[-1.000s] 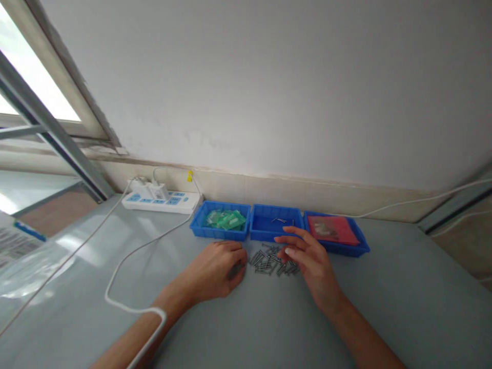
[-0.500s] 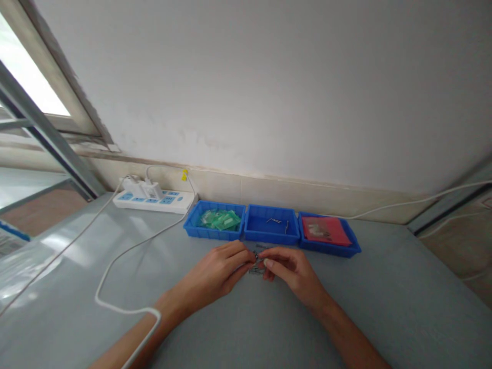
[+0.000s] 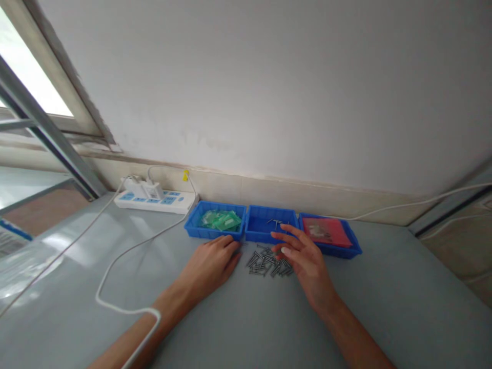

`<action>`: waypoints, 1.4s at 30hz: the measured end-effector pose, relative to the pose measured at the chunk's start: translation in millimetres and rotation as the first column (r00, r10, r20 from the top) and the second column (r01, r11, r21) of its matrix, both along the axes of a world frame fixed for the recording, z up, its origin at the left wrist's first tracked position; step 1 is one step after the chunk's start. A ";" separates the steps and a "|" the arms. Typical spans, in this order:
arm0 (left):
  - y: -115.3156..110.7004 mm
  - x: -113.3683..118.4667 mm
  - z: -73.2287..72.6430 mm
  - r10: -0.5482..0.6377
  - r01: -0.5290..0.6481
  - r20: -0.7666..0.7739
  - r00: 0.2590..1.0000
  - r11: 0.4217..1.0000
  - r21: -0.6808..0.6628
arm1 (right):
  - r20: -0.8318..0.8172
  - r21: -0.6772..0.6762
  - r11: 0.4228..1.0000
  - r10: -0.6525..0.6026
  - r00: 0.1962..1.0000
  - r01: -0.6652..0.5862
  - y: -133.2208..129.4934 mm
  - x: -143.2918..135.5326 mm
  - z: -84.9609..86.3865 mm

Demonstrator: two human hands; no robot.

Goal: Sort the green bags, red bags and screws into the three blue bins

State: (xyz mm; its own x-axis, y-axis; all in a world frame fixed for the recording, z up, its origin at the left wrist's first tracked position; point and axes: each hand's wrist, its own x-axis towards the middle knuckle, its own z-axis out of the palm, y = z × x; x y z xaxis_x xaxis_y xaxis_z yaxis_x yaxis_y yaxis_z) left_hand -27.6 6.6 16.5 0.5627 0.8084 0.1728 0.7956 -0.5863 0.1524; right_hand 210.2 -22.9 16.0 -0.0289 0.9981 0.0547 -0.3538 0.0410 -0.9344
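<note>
Lying on the desk (image 3: 234,328), a heap of screws (image 3: 261,262) sits between two hands. The right hand (image 3: 309,264) hangs over its right side, fingers loose and apart. The left hand (image 3: 211,261) rests beside it, fingers curled; I can't tell if it holds anything. Only a few screws are in the middle blue box (image 3: 259,237), so it looks like just a start, with most left outside. Green packets (image 3: 225,220) fill the left box (image 3: 209,233); a red packet (image 3: 334,230) lies in the right box (image 3: 340,251).

Shows silver-grey slim metal fasteners (image 3: 264,262), blue rectangular plastic trays (image 3: 257,224), green glossy plastic packets (image 3: 226,221), red flat rectangular packet (image 3: 339,233).
</note>
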 end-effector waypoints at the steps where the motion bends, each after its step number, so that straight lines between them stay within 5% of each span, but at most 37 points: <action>1: 0.3 0.3 -0.4 0.013 -0.013 -0.003 1.000 1.000 -0.004 | 0.015 -0.004 1.000 0.003 1.000 -0.003 -0.2 -0.1 -0.6; 11: -0.4 3.9 1.8 0.070 -0.072 -0.026 0.997 0.996 -0.060 | 0.043 -0.025 0.999 0.027 0.999 -0.026 -1.0 -1.3 1.2; 24: -13.5 16.1 4.8 -0.137 0.143 0.290 0.947 0.990 0.002 | 0.345 -0.039 0.995 0.104 0.933 -0.097 -1.5 -8.5 -7.6; 31: -21.0 21.2 8.9 -0.184 0.186 0.355 0.917 0.982 0.027 | 0.322 -0.007 0.991 0.128 0.938 -0.133 -2.4 -7.1 -3.6; 42: -10.3 9.4 6.2 -0.148 0.154 0.111 0.983 0.987 -0.040 | 0.007 0.007 0.993 -0.115 0.993 0.115 1.6 3.7 8.8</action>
State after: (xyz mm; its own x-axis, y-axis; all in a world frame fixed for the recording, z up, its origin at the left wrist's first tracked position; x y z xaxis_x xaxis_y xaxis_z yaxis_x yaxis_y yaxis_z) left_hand -18.2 -3.8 22.7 0.6591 0.7244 0.2020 0.6759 -0.6884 0.2633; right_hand 214.0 -21.3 24.8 0.0858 0.9944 0.0612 -0.3395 0.0869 -0.9366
